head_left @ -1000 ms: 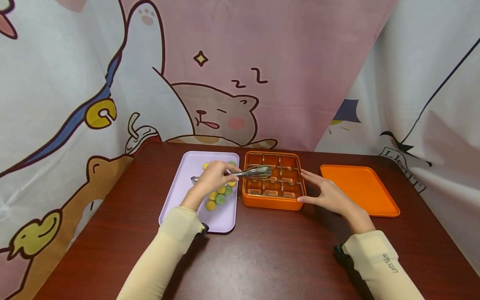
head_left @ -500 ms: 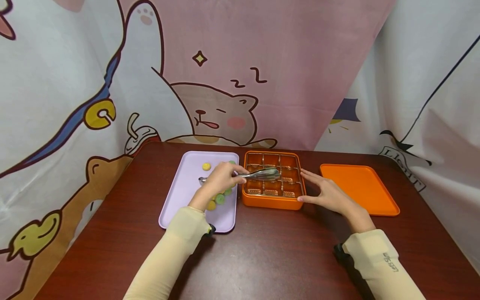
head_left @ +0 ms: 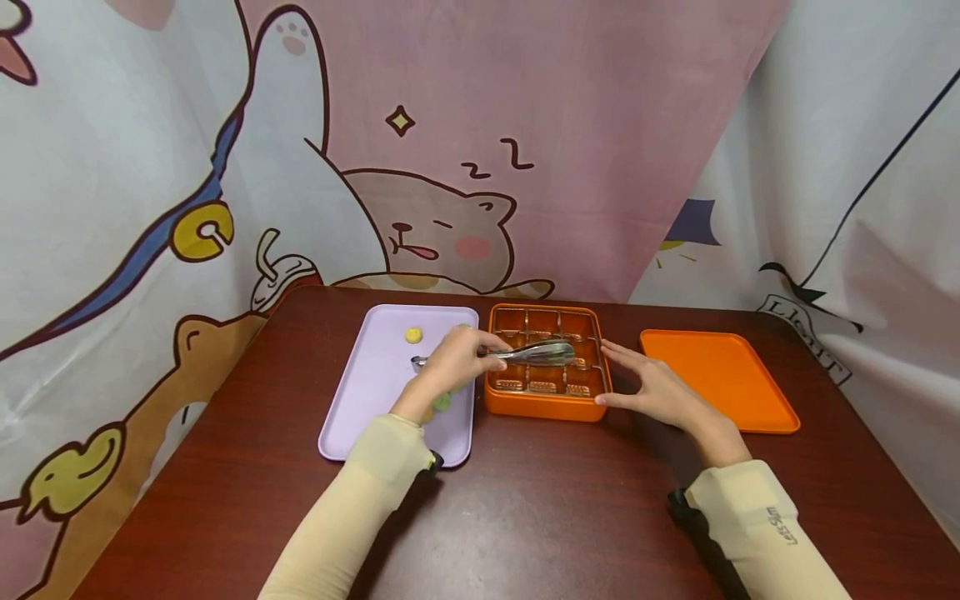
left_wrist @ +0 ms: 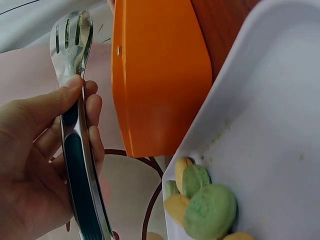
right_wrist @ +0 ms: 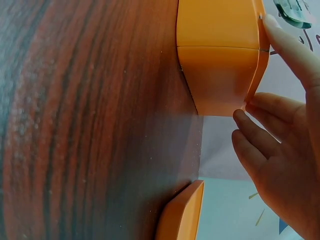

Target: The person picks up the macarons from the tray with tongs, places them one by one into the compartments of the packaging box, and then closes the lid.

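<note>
The left hand (head_left: 459, 360) holds metal tongs (head_left: 547, 353) with dark green grips, its thumb and fingers pinching them from opposite sides just behind the slotted heads; the tongs lie roughly level above the orange box (head_left: 543, 406), heads over its middle row, handle end reaching back over the tray (head_left: 371, 387); a green tint shows at the heads, though whether a cookie sits between them I cannot tell. The box has a clear insert (head_left: 543, 385) that divides it into nine compartments in three rows; it stands on the dark red-brown counter (head_left: 540, 508), just right of the tray. The right hand (head_left: 652, 385) steadies nothing but the box's right side; its fingers are spread, thumb touching the near right corner, fingertips at the rim farther back.

On the pale purple tray, one yellow cookie (head_left: 413, 335) lies apart near the far edge; more cookies (left_wrist: 210, 210), green and yellow, cluster along the tray's right side, partly hidden by the left hand in the head view; crumbs (left_wrist: 217, 135) dot the tray near them. A flat orange lid (head_left: 716, 379) rests on the counter to the right of the box, well apart from the tray; behind everything hangs a curtain (head_left: 600, 150) with cartoon animals; both sleeves (head_left: 352, 508) are pale cream.
</note>
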`<state>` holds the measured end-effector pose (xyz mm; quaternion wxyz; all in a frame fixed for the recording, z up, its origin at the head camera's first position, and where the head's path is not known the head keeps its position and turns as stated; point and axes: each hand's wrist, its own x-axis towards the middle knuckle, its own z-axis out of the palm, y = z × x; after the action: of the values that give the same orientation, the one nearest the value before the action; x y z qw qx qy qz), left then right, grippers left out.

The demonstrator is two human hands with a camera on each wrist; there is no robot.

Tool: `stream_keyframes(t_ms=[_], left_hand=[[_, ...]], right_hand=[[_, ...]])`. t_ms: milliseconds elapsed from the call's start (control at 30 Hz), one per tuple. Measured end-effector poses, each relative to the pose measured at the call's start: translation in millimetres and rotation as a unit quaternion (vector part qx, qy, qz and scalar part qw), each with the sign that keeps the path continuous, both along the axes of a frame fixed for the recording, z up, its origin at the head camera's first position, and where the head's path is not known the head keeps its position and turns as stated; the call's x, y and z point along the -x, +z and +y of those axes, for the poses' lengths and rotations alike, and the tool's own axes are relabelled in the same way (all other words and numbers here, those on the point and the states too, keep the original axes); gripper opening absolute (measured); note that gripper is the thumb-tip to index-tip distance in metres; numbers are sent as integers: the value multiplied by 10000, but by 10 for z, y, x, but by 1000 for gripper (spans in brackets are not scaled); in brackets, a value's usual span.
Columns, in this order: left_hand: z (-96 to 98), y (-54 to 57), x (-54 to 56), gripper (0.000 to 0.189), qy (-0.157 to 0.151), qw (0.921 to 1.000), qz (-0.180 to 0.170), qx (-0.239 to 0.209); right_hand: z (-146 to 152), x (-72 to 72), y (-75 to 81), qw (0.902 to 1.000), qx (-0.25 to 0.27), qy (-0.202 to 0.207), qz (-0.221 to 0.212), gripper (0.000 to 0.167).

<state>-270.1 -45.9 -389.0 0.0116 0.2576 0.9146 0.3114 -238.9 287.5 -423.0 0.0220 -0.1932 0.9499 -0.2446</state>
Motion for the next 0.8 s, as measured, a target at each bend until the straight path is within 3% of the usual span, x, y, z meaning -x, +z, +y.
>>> stream_keyframes(t_ms=[433, 800], left_hand=[[127, -39, -14, 23, 6, 9999, -61, -148], [230, -53, -27, 27, -226, 9996, -164, 69]], right_hand=[[-11, -4, 14, 10000, 28, 24, -46, 93], [-16, -21, 39, 10000, -29, 58, -49, 93]])
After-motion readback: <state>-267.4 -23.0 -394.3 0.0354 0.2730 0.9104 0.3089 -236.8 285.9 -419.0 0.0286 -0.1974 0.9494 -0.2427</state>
